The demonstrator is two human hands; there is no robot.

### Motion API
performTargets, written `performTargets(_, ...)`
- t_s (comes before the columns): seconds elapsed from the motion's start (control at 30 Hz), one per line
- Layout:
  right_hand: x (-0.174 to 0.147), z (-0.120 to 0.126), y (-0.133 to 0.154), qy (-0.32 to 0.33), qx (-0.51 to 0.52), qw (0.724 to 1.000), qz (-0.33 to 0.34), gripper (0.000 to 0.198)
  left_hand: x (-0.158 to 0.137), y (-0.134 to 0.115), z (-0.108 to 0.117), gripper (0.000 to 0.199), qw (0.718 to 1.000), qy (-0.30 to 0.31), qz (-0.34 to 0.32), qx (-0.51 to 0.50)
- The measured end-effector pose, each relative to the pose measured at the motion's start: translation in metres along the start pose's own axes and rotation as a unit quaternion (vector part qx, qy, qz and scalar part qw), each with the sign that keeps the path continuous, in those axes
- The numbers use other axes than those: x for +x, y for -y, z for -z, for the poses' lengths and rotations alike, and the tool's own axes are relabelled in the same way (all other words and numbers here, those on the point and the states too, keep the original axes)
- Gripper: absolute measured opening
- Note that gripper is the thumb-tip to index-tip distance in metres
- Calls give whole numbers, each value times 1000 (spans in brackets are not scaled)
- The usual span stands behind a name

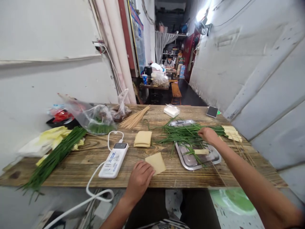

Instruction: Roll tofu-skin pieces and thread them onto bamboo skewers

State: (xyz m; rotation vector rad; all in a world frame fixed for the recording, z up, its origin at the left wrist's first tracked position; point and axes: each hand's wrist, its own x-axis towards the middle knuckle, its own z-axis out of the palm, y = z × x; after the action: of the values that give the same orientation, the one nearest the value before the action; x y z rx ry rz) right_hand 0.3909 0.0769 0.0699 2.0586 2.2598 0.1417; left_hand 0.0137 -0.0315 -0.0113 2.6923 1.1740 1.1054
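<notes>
My left hand is at the table's front edge, its fingers closed on the left edge of a square, pale yellow tofu sheet. My right hand reaches over a heap of long green chives, fingers pinched together on some of them. Beneath the heap is a metal tray, on which a skewered tofu roll with chives rests. A stack of tofu sheets lies beyond my left hand. Several finished rolls sit right of my right hand, their skewers pointing toward me.
Left of my hands lie a white power bank with its cable, bundled chives and plastic bags. Bamboo skewers, a white tissue pack and a phone line the far edge. A person sits far back.
</notes>
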Motion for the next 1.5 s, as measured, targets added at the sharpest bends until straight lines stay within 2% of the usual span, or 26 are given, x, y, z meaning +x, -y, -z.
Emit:
performTargets(0.07, 16, -6, -19, 2, -10, 1000, -8, 23, -2, 3, -3, 16, 1000, -11, 7, -5)
performTargets(0.13, 28, -13, -24, 2, -17, 1000, 2, 24, -4, 6, -5, 16, 999, -28, 13, -10)
performTargets(0.3, 55, -26, -13, 14, -35, 998, 45, 26, -6, 10, -8, 15, 999, -46, 16, -13)
performTargets(0.43, 67, -22, -9, 28, -54, 995, 79, 20, -6, 10, -9, 16, 999, -44, 18, -15)
performTargets(0.63, 65, 2, -14, 29, -73, 987, 137, 16, -7, 10, -9, 18, 999, -26, 28, -20)
performTargets(0.8, 57, 9, -11, 40, -87, 983, 159, 14, -8, 8, -9, 19, 998, -29, 40, -24)
performTargets(0.93, 50, 17, -11, 6, -99, 983, 152, 19, -8, 6, -7, 19, 998, -38, 40, -28)
performTargets(1.17, 42, 32, -25, -33, -125, 987, 100, 24, -3, -1, -3, 24, 998, -56, 29, -11)
performTargets(1.33, 31, 44, -24, -50, -132, 984, 109, 20, 18, -11, 2, 27, 997, -75, -15, -7)
performTargets(1.5, 12, 57, 4, -85, -111, 973, 182, 23, 74, -32, 4, 30, 995, -86, -45, -13)
